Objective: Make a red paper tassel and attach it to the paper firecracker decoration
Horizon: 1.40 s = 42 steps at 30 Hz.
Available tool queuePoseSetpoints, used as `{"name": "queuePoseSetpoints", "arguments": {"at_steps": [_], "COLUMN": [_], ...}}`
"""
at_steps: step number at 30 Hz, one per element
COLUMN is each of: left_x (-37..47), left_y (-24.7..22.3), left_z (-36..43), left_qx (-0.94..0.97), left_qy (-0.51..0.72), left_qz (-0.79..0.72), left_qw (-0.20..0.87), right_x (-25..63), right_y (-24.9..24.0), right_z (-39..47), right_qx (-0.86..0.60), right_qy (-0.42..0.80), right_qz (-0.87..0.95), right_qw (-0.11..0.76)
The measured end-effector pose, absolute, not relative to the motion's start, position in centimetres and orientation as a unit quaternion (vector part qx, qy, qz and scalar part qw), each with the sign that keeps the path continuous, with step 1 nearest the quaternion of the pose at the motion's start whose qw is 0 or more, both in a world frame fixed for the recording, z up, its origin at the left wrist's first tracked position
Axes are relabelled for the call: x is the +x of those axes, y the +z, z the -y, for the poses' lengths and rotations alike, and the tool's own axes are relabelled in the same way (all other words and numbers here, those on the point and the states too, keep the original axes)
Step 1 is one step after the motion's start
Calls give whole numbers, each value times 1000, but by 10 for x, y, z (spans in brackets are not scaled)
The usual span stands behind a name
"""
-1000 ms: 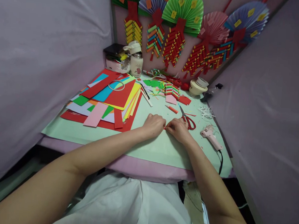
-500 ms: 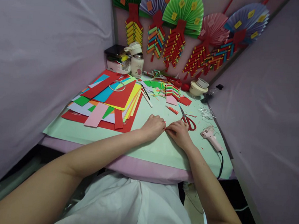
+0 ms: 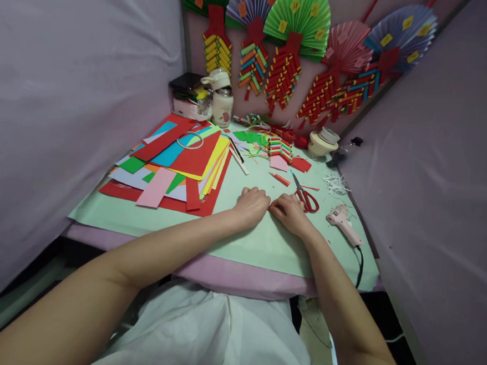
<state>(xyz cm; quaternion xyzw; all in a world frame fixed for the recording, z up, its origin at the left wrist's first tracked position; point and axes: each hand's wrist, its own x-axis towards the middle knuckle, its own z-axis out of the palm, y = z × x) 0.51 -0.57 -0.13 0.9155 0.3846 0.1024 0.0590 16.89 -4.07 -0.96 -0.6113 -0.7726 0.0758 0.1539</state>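
Note:
My left hand (image 3: 252, 207) and my right hand (image 3: 290, 212) meet low over the middle of the table, fingertips nearly touching. Both are closed, with fingers curled in around a small red piece. Only a sliver of it shows between them, so its shape stays hidden. Close by my right hand lie red-handled scissors (image 3: 306, 197), their blades pointing away from me. Beyond the hands is a short orange-red stick with a pale tip (image 3: 280, 179). Farther back lies a bundle of small coloured paper rolls (image 3: 280, 149), next to a pink paper piece (image 3: 279, 163).
Stacked coloured paper (image 3: 195, 159) covers the left side, with a ring (image 3: 190, 140) on top. A pink glue gun (image 3: 346, 226) with a black cord lies at right. At the back stand an open bottle (image 3: 222, 106) and a round container (image 3: 323, 144). Paper fans (image 3: 297, 19) hang behind.
My hands stay in nearly the same place. The fingers have shifted slightly, and less of the red piece shows between them. Nothing else on the table has visibly moved.

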Motion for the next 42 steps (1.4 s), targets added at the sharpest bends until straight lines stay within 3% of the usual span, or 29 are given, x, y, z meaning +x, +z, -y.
{"name": "queuePoseSetpoints", "arguments": {"at_steps": [11,23,33,42], "left_x": [7,3,3,7], "left_y": [2,-7,-6,2], "left_z": [6,4,2,-5], "left_qx": [909,923,906,892], "left_qy": [115,140,139,94], "left_qz": [-398,-357,-392,-435], "left_qw": [45,28,78,85], "right_x": [166,168,168,164], "right_y": [-7,-7,-10,3], "right_z": [31,43,40,25], "right_qx": [-631,-624,-579,-644], "right_qy": [84,55,47,157], "right_qz": [755,746,790,729], "right_qw": [158,226,195,172]}}
